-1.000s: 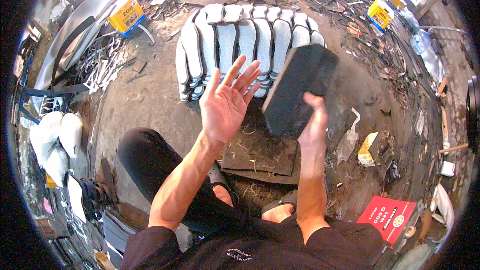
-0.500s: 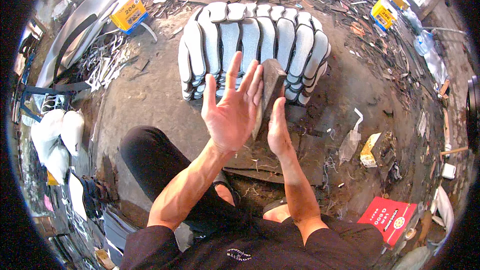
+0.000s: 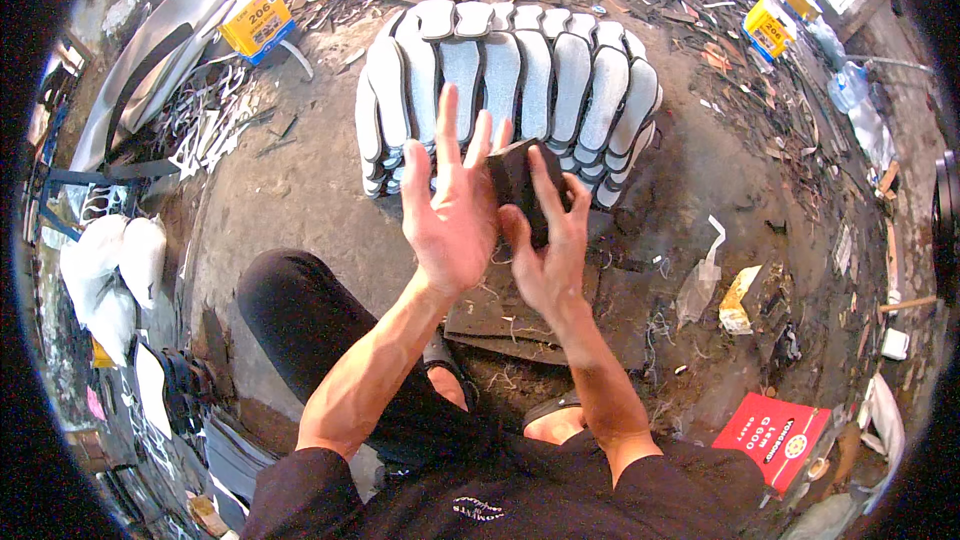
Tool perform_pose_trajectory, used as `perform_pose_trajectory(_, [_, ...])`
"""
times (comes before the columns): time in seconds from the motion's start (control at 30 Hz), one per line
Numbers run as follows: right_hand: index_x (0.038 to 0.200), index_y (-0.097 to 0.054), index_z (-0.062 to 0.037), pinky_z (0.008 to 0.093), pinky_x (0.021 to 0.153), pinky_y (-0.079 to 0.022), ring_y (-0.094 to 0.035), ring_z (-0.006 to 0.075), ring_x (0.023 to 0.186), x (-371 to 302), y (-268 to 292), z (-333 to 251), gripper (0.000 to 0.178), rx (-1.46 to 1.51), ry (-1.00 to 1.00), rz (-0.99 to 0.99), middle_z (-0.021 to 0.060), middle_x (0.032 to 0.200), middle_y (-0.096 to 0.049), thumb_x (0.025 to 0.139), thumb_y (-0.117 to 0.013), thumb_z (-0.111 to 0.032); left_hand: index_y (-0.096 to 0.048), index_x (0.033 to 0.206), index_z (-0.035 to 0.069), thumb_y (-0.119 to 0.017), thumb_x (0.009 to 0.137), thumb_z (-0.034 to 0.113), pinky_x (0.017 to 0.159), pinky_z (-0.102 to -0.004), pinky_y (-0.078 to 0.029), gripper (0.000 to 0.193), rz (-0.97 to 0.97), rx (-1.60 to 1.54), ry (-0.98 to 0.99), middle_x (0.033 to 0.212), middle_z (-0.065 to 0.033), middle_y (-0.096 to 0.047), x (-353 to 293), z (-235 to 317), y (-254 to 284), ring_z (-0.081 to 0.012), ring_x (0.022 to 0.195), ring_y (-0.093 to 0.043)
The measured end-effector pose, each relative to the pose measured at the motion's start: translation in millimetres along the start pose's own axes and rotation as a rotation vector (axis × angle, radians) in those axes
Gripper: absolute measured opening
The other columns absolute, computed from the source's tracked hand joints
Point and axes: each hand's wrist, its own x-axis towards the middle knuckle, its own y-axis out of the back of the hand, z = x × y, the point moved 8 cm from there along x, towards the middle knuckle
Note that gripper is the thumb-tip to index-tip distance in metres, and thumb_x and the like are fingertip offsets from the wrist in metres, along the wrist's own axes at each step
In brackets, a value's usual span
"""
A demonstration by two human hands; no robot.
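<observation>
holding a dark block [image 3: 514, 180] up in the right grip [image 3: 550, 230], clamped between thumb and fingers, before the near side of a stack of pale soles [image 3: 455, 95]. spreading the left grip [image 3: 450, 215], palm up, fingers apart, just left of the block; cannot tell if touching it. covering the block's right part with fingers, so hard to make out in full. hiding some lower soles too. showing a dark board [image 3: 515, 325] below, partly masked by the right forearm [image 3: 597, 370].
</observation>
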Motion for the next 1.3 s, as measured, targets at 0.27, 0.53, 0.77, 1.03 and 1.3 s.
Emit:
perform_pose_trajectory(0.27, [0.166,-0.056,-0.0229,0.0529,0.121,-0.040,-0.056,0.0478,0.131,17,8,18,0.067,0.053,-0.039,0.001,0.0331,0.142,-0.063,0.105,-0.075,-0.043,-0.011,0.180,0.037,-0.040,0.103,0.085,0.131,-0.0574,-0.026,0.095,0.008,-0.048,0.025,0.185,-0.0208,-0.008,-3,2,-4,-0.0334,0.169,-0.020])
perform_pose_trajectory(0.53, [0.165,-0.057,-0.0190,0.0484,0.118,-0.043,-0.055,0.0391,0.130,23,19,57,0.065,0.104,-0.265,0.061,0.0227,0.132,-0.069,0.107,-0.073,-0.042,-0.026,0.176,0.025,-0.056,0.102,0.074,0.128,-0.0781,-0.024,0.093,0.082,-0.523,0.069,0.184,-0.0227,0.002,-3,15,5,-0.0419,0.169,-0.018])
perform_pose_trajectory(0.77, [0.167,-0.049,-0.0018,0.0480,0.121,-0.038,-0.049,0.0384,0.139,10,6,-2,0.074,0.193,0.012,0.137,0.0206,0.153,-0.061,0.106,-0.070,-0.039,-0.038,0.169,0.015,-0.062,0.103,0.067,0.130,-0.0713,-0.032,0.088,-0.023,-0.751,0.164,0.181,-0.0276,-0.011,-5,10,7,-0.0465,0.163,-0.031])
perform_pose_trajectory(1.03, [0.165,-0.054,-0.0093,0.0507,0.120,-0.040,-0.048,0.0418,0.138,-14,-10,-27,0.082,0.260,0.057,-0.010,0.0281,0.148,-0.055,0.097,-0.079,-0.047,-0.027,0.175,0.005,-0.055,0.104,0.069,0.135,-0.0603,-0.026,0.099,0.019,-0.632,-0.020,0.181,-0.0291,-0.020,13,45,15,-0.0437,0.167,-0.023])
perform_pose_trajectory(1.3, [0.160,-0.063,-0.0187,0.0540,0.119,-0.042,-0.054,0.0464,0.132,2,10,-56,0.073,0.066,0.051,-0.062,0.0292,0.141,-0.060,0.095,-0.082,-0.044,-0.016,0.181,0.030,-0.037,0.101,0.090,0.136,-0.0517,-0.021,0.102,-0.077,-0.358,0.113,0.186,-0.0102,-0.018,-9,24,-18,-0.0326,0.164,-0.031])
